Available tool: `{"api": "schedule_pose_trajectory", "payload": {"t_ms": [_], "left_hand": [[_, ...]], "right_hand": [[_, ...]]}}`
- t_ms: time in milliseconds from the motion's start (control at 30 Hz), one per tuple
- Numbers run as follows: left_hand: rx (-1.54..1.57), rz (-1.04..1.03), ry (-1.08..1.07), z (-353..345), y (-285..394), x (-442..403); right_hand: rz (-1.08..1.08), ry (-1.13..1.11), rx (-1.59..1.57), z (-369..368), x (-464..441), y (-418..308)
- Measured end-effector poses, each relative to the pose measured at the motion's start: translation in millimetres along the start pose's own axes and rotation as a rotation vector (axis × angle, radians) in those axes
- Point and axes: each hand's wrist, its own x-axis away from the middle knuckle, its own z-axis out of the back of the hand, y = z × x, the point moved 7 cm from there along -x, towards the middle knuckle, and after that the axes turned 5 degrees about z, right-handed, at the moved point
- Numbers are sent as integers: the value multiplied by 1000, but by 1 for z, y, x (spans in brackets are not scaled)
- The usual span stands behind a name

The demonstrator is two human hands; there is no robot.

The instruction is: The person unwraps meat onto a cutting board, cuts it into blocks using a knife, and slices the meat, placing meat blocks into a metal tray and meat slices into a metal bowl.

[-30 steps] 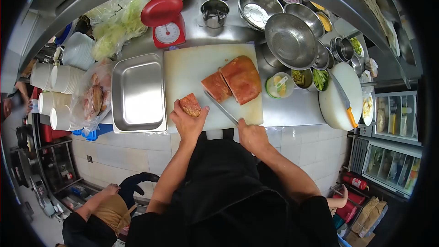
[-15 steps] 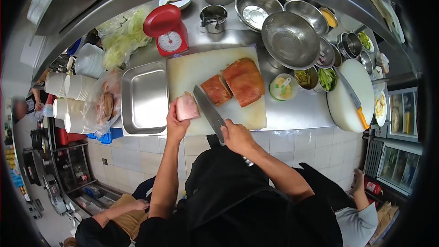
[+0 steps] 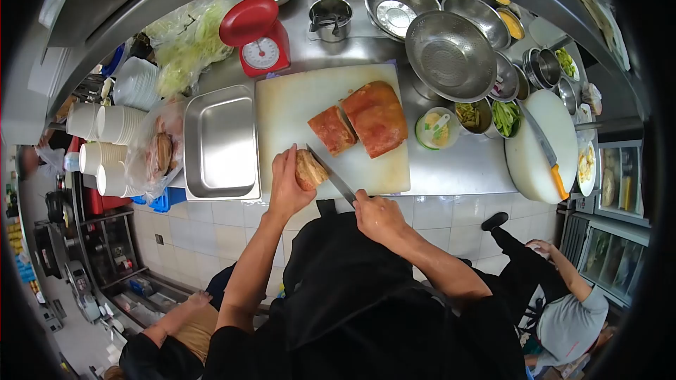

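Observation:
On the white cutting board, my left hand grips a small meat piece near the front edge. My right hand is closed round the handle of a knife, whose blade points up and left, its edge beside the small piece. Behind the blade lie a medium meat slab and a larger reddish-brown slab, side by side with a narrow gap between them.
An empty steel tray adjoins the board's left side. Behind stands a red scale. To the right are a lidded tub, steel bowls and a round white block bearing an orange-handled knife. Two people are behind, left and right.
The small piece has turned in my left hand, now showing a browner side. The blade, broad face up half a second ago, has tilted and come to the piece. The person at right has come further into view.

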Motion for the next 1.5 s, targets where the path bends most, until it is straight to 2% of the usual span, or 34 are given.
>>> {"api": "schedule_pose_trajectory", "payload": {"t_ms": [33,100,167,233,300,633,700,900,933,967,1067,1100,1167,1233,1300,1433,1500], "left_hand": [[-140,-11,-27,-4,0,-8],[-191,-20,-44,-10,6,-10],[-412,92,-186,-24,1,-7],[-391,90,-182,-28,2,-6],[-444,89,-90,-29,-3,-4],[-422,115,-122,-39,-10,-5],[-396,121,-123,-38,-9,-6],[-325,87,-54,-39,-9,-3],[-296,62,-17,-36,-8,-3],[-309,57,-25,-32,-6,5],[-94,-9,-35,-16,-7,-5],[-102,-18,-30,-18,-13,-2],[570,56,77,-16,-41,8],[439,10,101,-16,-56,22],[141,-64,92,-16,-62,30],[206,-54,30,5,-36,31],[203,-27,125,10,-44,25]], "right_hand": [[-1,-1,23,3,1,0],[-10,-2,51,10,3,-2],[-56,-5,104,18,7,-9],[-67,-22,59,18,6,-14],[-77,-39,14,19,4,-18],[-116,-302,-45,24,-25,-37],[-113,-322,-54,18,-34,-41],[-91,-141,2,-48,-41,-19],[-65,-68,34,-50,-40,-16],[-67,-63,19,-56,-34,-12],[-125,-112,-16,-42,-47,22],[-64,-67,-68,-33,-49,29],[16,-34,-56,-23,-47,26],[12,3,-48,-15,-39,10],[10,37,-28,0,-34,-6],[9,18,22,12,-21,-33],[0,27,48,20,-16,-45]]}}
